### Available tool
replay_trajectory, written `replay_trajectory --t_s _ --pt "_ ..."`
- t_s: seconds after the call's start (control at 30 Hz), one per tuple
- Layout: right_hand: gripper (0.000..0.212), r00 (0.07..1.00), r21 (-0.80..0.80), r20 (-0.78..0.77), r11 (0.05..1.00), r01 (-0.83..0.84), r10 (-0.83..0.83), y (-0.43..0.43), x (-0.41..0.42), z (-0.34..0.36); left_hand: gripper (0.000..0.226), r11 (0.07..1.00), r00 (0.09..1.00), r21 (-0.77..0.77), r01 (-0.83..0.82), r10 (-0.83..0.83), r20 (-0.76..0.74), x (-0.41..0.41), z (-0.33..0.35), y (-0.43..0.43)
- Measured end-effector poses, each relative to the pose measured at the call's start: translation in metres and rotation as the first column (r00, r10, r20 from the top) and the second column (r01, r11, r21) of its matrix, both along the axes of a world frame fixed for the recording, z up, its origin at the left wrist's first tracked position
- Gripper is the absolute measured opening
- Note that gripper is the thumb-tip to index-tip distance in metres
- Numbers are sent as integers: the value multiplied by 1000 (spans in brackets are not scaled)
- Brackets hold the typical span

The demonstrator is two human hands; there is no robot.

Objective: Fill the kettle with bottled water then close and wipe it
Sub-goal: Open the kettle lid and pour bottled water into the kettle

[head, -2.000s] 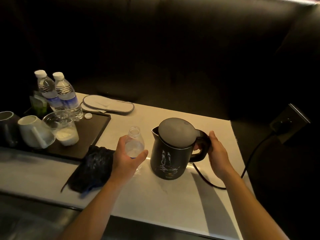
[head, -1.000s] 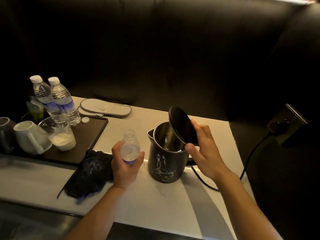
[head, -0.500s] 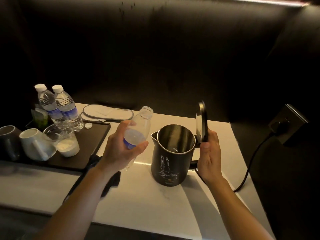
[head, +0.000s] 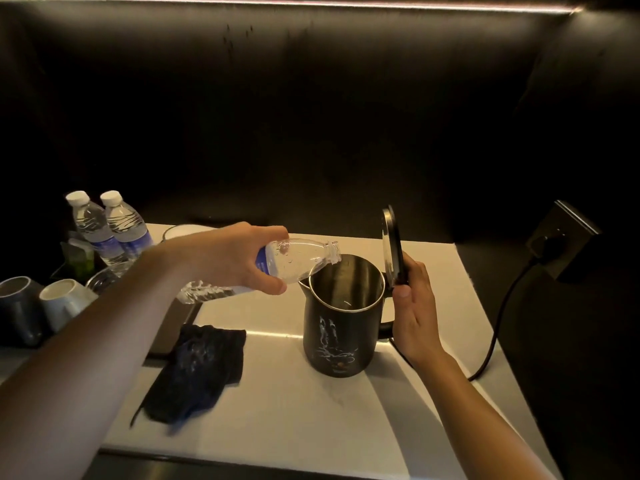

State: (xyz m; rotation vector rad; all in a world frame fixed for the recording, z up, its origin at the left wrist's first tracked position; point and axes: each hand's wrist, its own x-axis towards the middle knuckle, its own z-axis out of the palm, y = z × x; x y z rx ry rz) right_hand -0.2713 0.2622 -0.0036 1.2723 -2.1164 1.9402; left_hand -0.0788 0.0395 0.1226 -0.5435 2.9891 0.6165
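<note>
Head view: a person tips an uncapped water bottle point(head: 294, 259) over an open black electric kettle point(head: 341, 317) on a pale counter point(head: 294, 420).

The left hand point(head: 239, 259) wraps around the bottle's middle, fingers curled tight, holding it nearly level with its mouth just above the kettle's near rim; the right hand point(head: 414, 306) pinches the hinged lid point(head: 391, 244), thumb in front, propping it upright; no stream of water is visible. The mouth sits at the rim's edge, so a sudden gush could likely splash outside onto the counter or down the kettle body; squeezing the thin bottle may make water spurt; letting go of the lid could drop it onto the bottle neck; the power cord point(head: 498, 327) trails beside the kettle; a dark cloth point(head: 201, 368) lies nearby for wiping.
</note>
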Motion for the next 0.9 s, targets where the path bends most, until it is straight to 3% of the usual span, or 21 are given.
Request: replay_trajectory --t_s 0.23,0.5,0.9 --pt "52 1000 4 15 1000 -10 10 0 1 2 70 987 978 -156 31 3 211 -12 25 -5" --pt "45 1000 -3 -15 1000 -18 18 -1 0 2 60 986 967 -151 71 -31 253 -22 31 -8" --pt "45 999 -24 -53 1000 -14 12 -2 -3 -3 105 990 948 -140 11 34 315 -29 39 -10"
